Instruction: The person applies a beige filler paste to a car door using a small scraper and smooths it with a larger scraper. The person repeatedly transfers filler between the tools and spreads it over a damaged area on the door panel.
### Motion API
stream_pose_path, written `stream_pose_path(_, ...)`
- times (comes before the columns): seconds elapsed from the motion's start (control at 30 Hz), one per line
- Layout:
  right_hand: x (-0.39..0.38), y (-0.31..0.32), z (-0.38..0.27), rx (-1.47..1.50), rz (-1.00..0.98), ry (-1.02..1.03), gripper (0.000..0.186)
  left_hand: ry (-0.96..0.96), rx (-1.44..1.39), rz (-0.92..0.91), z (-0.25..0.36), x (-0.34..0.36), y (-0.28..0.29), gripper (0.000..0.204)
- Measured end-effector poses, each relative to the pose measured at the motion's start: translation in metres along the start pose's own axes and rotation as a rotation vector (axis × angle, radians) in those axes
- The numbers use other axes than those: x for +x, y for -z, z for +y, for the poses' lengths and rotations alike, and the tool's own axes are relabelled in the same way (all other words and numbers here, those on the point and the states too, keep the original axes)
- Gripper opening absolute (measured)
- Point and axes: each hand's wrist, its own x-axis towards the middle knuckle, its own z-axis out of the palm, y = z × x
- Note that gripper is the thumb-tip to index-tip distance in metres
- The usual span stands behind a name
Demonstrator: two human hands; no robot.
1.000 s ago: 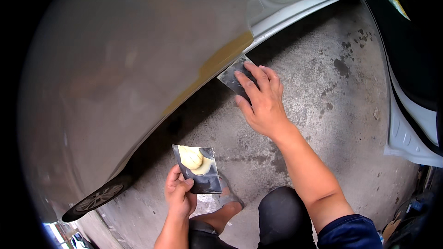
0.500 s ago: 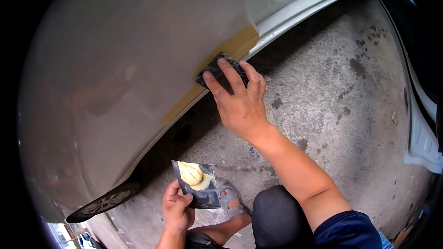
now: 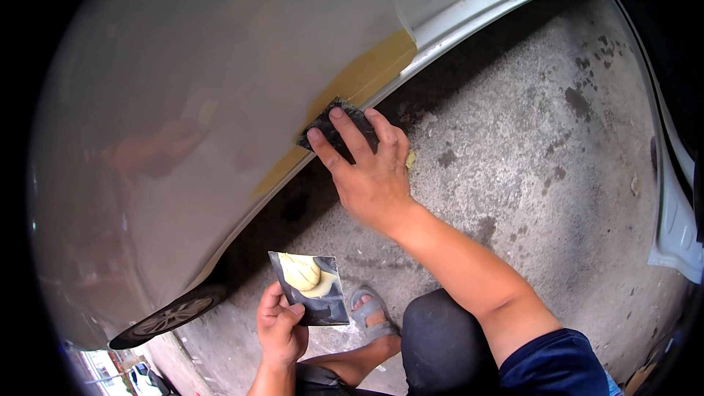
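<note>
My right hand (image 3: 370, 169) presses a dark, flat spreader (image 3: 350, 126) against the lower edge of a grey car panel (image 3: 213, 66). The first fingers lie spread over the spreader's face; the thumb is hidden behind the hand. Under and around it runs a band of mustard-yellow filler (image 3: 378, 66) along the panel's bottom edge. Lower down, my left hand (image 3: 282, 323) grips a dark rectangular plate (image 3: 323, 309) by its near left corner, thumb on top. A mound of pale yellow putty (image 3: 301, 273) sits on that plate, with a thinner smear beside it.
A pale door sill (image 3: 469, 22) continues from the panel toward the upper right. The car's wheel (image 3: 172, 319) is at lower left, and an open door's edge (image 3: 675, 242) borders the right. Below lies stained concrete floor (image 3: 528, 169). My sandalled foot (image 3: 374, 315) and knee (image 3: 447, 345) are near.
My right hand has slid the spreader down and left along the panel edge, uncovering more of the filler band. A yellow bit now shows beside that hand. The left hand's plate has barely shifted.
</note>
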Motion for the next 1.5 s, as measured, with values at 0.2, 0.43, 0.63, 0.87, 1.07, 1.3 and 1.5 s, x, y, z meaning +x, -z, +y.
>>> stream_pose_path(0.2,-0.007,0.017,0.003,-0.004,-0.009,-0.077,0.054,-0.014,0.028,0.015,0.000,0.001,0.001,0.046)
stream_pose_path(0.43,0.009,0.005,0.033,-0.026,0.075,0.003,0.051,-0.030,0.052,-0.010,0.000,0.002,-0.006,0.046)
stream_pose_path(0.63,0.010,0.030,0.023,0.007,0.003,-0.111,0.053,-0.035,0.072,-0.003,0.001,0.002,-0.002,0.047)
stream_pose_path(0.87,0.011,0.008,0.049,0.032,0.073,-0.069,0.053,-0.040,0.083,-0.016,0.000,0.003,-0.007,0.048)
stream_pose_path(1.07,0.013,0.030,0.050,0.023,0.067,-0.119,0.052,-0.050,0.098,0.001,0.001,0.002,-0.006,0.049)
stream_pose_path(1.3,0.006,0.013,0.069,0.020,0.073,-0.087,0.051,-0.055,0.116,0.007,0.003,0.000,-0.010,0.050)
stream_pose_path(1.5,0.020,0.036,0.073,0.011,0.089,-0.097,0.050,-0.044,0.119,-0.009,0.004,0.000,-0.014,0.051)
